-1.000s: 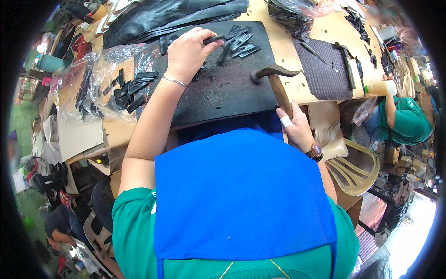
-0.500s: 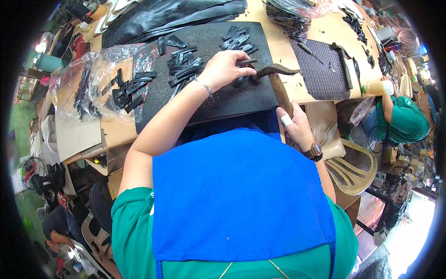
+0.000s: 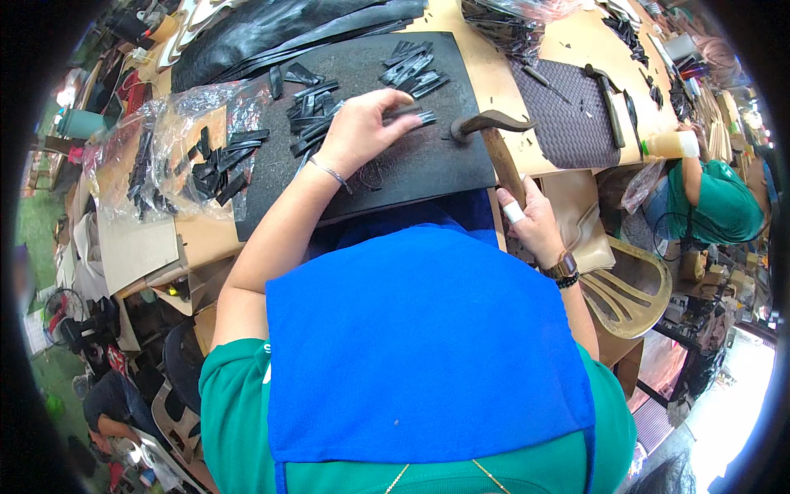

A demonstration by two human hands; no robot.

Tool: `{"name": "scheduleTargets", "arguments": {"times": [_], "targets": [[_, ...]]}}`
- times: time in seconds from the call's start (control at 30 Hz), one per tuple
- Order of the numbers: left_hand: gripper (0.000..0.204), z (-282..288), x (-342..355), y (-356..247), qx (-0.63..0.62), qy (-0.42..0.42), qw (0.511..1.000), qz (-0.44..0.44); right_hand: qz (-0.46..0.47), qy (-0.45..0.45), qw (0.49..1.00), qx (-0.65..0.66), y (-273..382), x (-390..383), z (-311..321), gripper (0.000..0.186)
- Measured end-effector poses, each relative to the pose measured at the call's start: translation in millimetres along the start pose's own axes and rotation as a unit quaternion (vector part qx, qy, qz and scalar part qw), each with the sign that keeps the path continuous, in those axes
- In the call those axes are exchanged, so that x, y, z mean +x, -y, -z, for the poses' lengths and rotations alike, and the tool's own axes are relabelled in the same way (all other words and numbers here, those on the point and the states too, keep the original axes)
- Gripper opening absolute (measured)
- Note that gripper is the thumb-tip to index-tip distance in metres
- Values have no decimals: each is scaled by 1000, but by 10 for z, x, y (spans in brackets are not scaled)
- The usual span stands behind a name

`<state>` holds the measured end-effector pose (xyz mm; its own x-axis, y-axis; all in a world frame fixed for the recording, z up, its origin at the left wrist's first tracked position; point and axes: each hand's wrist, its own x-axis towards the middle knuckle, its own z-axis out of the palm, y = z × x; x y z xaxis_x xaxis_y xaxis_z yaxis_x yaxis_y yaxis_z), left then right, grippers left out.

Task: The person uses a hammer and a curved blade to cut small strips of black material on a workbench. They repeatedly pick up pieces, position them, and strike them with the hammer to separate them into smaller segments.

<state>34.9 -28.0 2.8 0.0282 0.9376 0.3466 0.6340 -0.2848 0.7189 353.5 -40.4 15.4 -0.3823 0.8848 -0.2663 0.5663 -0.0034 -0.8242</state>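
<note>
A short black strip (image 3: 405,113) is pinched between the thumb and fingers of my left hand (image 3: 360,132), above a dark square work mat. Motion blurs the fingertips a little. My right hand (image 3: 533,222), with white tape round one finger, is closed on the wooden handle of a hammer (image 3: 504,160). The hammer's curved dark head lies over the mat's right edge. Beside my left hand is a loose pile of black folded strips (image 3: 311,105). A smaller group of strips (image 3: 415,67) lies farther back on the mat (image 3: 378,177).
A clear plastic bag (image 3: 177,111) with more black strips is at the left. Black leather sheets (image 3: 288,37) lie at the back. On the right, a quilted dark pad (image 3: 547,107) bears a second hammer (image 3: 607,103) and a thin awl-like tool (image 3: 545,81). Another person (image 3: 716,198) is at far right.
My left hand has moved left and slightly nearer with the strip, away from the hammer head. The right hand has shifted slightly right with the hammer.
</note>
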Motion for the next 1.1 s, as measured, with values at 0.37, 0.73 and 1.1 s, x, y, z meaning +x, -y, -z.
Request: {"name": "scheduleTargets", "arguments": {"times": [0.37, 0.73, 1.1], "targets": [[25, -114, 54, 147, -324, -49, 938, 114, 20, -13, 998, -52, 97, -15, -12, 40], [22, -193, -1, 95, -221, -84, 965, 116, 30, -17, 999, -35, 71, -15, -40, 42], [21, -197, -22, 79, -203, -72, 973, 82, 21, -12, 999, -37, 31, -7, -45, 42]]}}
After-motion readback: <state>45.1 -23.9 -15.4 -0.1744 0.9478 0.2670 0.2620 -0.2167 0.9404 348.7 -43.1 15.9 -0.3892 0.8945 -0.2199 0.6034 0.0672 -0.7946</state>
